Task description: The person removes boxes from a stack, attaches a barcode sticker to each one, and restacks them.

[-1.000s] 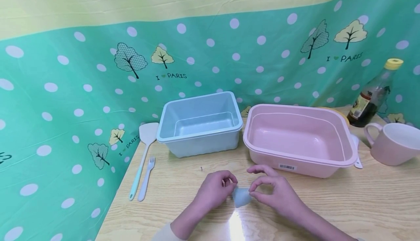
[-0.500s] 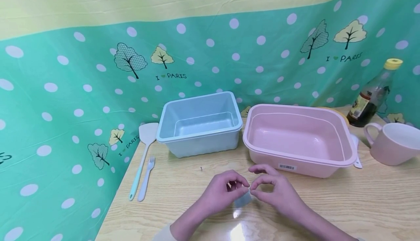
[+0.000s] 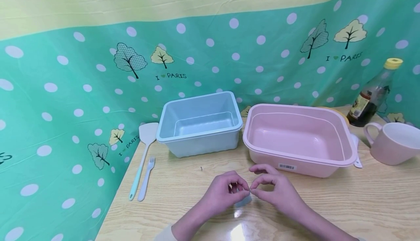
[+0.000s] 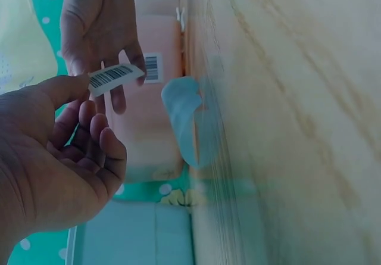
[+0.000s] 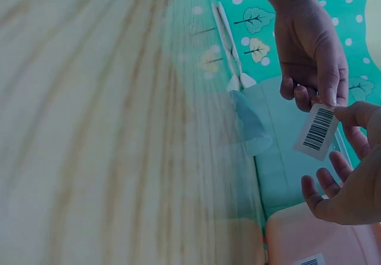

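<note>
In the right wrist view a small white barcode sticker [image 5: 318, 131] hangs from the meeting fingertips of both hands. My left hand [image 3: 226, 191] pinches its edge between thumb and forefinger, the other fingers loosely curled. Opposite it, my right hand [image 3: 277, 190] pinches at the same edge, its remaining fingers raised and spread. The left wrist view shows the sticker [image 4: 116, 77] between the left hand [image 4: 65, 152] and the right hand [image 4: 101, 27]. Beneath the hands a small pale blue curved piece [image 4: 181, 116] rests on the table, partly covered by the left hand in the head view.
Behind the hands stand a blue basin [image 3: 200, 146] and a pink basin [image 3: 279, 160] with a barcode label. A white-headed spatula [image 3: 144, 157] and a fork [image 3: 146, 179] lie left. A mug [image 3: 393, 144] and a sauce bottle [image 3: 370, 98] stand right.
My left hand has shifted right, from beside the blue piece to the right hand's fingertips, and now covers part of that piece. The right hand has barely moved.
</note>
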Available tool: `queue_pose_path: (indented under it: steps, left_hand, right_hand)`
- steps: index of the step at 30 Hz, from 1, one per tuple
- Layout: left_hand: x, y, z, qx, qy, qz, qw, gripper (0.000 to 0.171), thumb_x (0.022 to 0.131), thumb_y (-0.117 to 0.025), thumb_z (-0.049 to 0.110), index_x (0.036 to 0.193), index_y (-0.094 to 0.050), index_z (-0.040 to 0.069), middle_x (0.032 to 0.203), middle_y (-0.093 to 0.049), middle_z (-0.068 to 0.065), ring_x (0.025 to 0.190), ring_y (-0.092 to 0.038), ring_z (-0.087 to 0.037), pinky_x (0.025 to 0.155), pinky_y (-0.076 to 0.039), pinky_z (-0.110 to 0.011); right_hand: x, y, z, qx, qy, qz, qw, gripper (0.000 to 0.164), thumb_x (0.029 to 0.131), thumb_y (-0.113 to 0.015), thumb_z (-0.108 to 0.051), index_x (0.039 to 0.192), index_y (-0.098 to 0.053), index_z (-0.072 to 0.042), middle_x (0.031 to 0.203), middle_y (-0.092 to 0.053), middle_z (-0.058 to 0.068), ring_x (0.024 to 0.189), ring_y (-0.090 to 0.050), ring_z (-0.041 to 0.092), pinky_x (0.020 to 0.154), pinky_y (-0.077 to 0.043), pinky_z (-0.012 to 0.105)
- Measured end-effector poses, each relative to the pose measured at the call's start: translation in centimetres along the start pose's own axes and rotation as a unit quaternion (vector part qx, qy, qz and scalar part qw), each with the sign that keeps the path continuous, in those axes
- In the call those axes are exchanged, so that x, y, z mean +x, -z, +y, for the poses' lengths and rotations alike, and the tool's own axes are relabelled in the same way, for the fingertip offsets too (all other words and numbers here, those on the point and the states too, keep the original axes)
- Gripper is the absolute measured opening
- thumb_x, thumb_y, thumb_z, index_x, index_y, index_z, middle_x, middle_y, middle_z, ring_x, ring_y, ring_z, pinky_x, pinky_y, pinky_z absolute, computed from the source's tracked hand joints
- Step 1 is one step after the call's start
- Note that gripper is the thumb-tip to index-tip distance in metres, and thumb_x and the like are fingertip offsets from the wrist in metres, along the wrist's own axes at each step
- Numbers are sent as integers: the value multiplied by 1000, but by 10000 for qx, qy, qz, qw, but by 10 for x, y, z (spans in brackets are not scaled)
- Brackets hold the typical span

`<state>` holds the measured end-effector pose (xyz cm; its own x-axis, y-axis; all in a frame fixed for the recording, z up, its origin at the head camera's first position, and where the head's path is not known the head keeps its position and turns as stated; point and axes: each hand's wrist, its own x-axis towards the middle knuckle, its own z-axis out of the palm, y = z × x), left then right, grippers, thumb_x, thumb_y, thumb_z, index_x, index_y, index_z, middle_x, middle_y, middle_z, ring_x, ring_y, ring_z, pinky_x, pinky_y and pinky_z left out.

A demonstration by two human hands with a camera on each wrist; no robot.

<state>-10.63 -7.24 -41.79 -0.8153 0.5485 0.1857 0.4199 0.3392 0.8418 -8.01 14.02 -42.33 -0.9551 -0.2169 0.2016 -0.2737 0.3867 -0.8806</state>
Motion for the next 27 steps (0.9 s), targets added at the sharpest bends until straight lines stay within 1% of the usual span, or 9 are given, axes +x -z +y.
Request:
queue_pose_path:
  steps: [4,7,10,13,16,19,22,24,27]
  left_hand:
    - [0,-1,0,-35,3,17,10000,7,87,-77,6,87,-74,12,80,-57,14,71,-52,2,63,-50,-18]
    - [-1,0,0,-112,146,36,9998,6,88,-77,7,88,-74,12,80,-58,13,71,-53,1,63,-50,-19]
    - [-1,3,1,-236,415,144,9988,6,89,-77,10,89,-73,14,81,-60,11,73,-55,-2,65,-51,-21]
    - [1,7,1,-431,787,398,9952,3,90,-76,13,90,-73,13,80,-62,8,74,-56,-7,64,-50,-21]
    - [4,10,0,-859,1214,693,9864,6,90,-76,14,92,-74,9,80,-62,4,75,-55,-11,63,-46,-21]
    - [5,13,0,-1447,1546,865,9735,11,90,-75,15,95,-73,5,79,-61,1,72,-51,-12,58,-43,-20]
    - [5,14,1,-1961,1718,946,9608,15,91,-74,15,98,-72,1,78,-59,0,67,-49,-11,56,-42,-19]
    - [5,14,2,-2182,1765,982,9548,17,91,-74,15,98,-71,-1,77,-59,0,65,-48,-11,56,-42,-20]
    - [5,14,2,-2326,1815,1006,9502,19,91,-74,15,98,-71,-2,77,-59,-1,66,-49,-11,56,-43,-20]
  right_hand:
    - [0,0,0,125,57,21,9999,13,82,-84,-18,83,-73,-25,129,-62,-5,118,-58,26,92,-52,37]
    - [1,1,2,349,164,105,9992,16,82,-84,-16,91,-73,-24,129,-62,-1,116,-59,24,90,-54,38]
    - [2,1,4,554,281,264,9977,18,85,-81,-10,98,-72,-19,128,-62,5,117,-57,19,87,-56,37]
    - [4,2,5,625,325,507,9962,17,87,-78,-6,100,-72,-16,126,-63,8,115,-58,16,85,-57,34]
    - [5,3,6,600,299,731,9951,15,88,-76,-4,100,-73,-12,124,-63,9,112,-59,15,82,-57,32]
    - [5,4,5,537,125,834,9950,14,87,-77,-5,98,-73,-12,123,-64,8,111,-59,17,81,-57,31]
    - [5,4,3,511,-64,823,9953,14,86,-78,-5,95,-74,-15,123,-64,8,109,-60,20,80,-57,30]
    - [5,4,2,507,-122,796,9955,14,85,-79,-5,93,-74,-16,122,-65,9,108,-61,21,80,-57,30]
    - [5,3,2,527,-96,745,9958,13,85,-80,-5,91,-75,-16,121,-64,10,107,-61,22,79,-58,30]
